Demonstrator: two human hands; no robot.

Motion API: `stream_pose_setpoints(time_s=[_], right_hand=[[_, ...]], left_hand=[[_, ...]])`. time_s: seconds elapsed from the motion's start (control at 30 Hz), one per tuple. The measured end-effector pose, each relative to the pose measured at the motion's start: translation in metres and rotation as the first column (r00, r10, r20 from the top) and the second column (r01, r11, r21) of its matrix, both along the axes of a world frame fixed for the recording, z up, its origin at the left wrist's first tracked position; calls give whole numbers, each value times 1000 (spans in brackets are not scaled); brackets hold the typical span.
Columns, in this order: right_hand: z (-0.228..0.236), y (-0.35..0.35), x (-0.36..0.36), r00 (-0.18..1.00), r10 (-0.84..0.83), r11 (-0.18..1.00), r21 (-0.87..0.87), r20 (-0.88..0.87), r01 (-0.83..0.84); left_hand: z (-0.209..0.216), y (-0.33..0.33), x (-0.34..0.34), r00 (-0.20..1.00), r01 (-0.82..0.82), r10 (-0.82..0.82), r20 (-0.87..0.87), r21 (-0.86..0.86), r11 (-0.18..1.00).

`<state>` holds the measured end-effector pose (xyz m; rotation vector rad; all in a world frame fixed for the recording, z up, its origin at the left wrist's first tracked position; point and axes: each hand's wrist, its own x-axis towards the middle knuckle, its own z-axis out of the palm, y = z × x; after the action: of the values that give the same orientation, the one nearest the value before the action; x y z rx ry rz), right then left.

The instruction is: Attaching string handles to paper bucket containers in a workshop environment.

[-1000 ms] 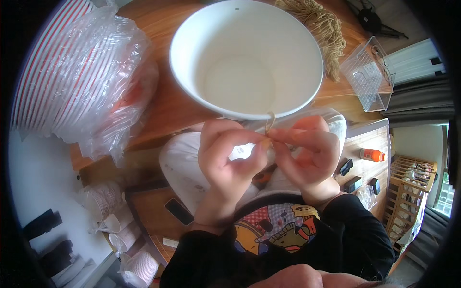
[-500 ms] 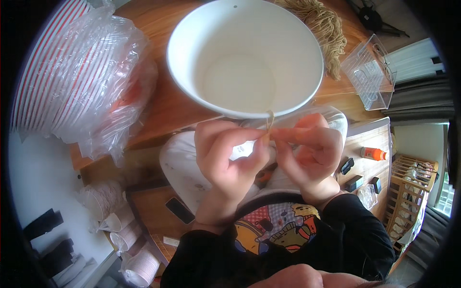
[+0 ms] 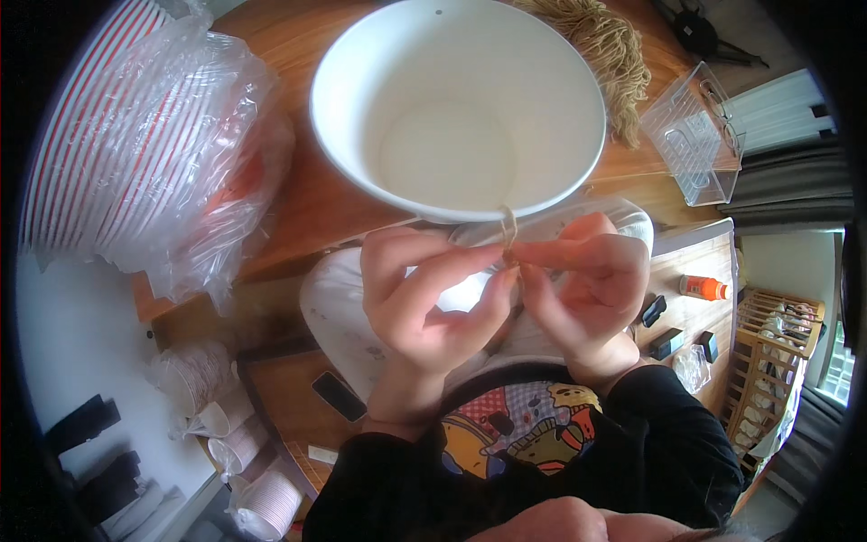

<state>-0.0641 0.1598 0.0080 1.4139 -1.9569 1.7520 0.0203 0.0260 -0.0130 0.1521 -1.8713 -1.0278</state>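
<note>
A large white bucket stands on the wooden table, its mouth facing me. A tan piece of twine loops at the near rim and runs down between my fingertips. My left hand pinches the twine between thumb and index finger. Close against it, my right hand pinches the same twine, its other fingers curled in. Where the fingertips meet, the knot or crossing is too small to make out. A bundle of loose tan twine lies beyond the bucket on the right.
Nested white tubs with red stripes in clear plastic stand at left. A clear acrylic organizer holding glasses sits at far right. Beside me are a phone, an orange bottle and wrapped cup stacks.
My left hand's fingers have opened out slightly, the thumb tip moving toward the right hand. Both hands still hold the twine. The bucket appears shifted a little to the left.
</note>
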Motion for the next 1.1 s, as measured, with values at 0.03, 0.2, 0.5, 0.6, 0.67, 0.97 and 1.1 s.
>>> stream_pose_setpoints(time_s=[0.03,0.2,0.5,0.6,0.67,0.97,1.1], right_hand=[[1,0,0,1000,4,1000,22,1,-4],[0,-1,0,1000,13,1000,-9,-4,-13],[1,-2,1,1000,13,1000,-8,16,-13],[1,-3,1,999,20,1000,-14,31,-19],[-2,-3,-1,1000,-13,999,-36,-1,13],[-5,0,-6,994,25,999,-23,-108,-27],[-2,2,-8,995,48,998,-39,-84,-51]], left_hand=[[-1,0,0,1000,1,-1,-10,-2,1000],[-1,0,-1,1000,-8,8,-29,-15,1000],[-4,-2,-1,1000,-17,17,-11,-11,1000],[-5,-1,0,1000,15,-16,3,55,998],[-4,1,-1,994,104,-105,-12,271,957],[-3,4,0,954,277,-293,-57,533,800],[2,5,3,933,312,-348,-93,693,650]])
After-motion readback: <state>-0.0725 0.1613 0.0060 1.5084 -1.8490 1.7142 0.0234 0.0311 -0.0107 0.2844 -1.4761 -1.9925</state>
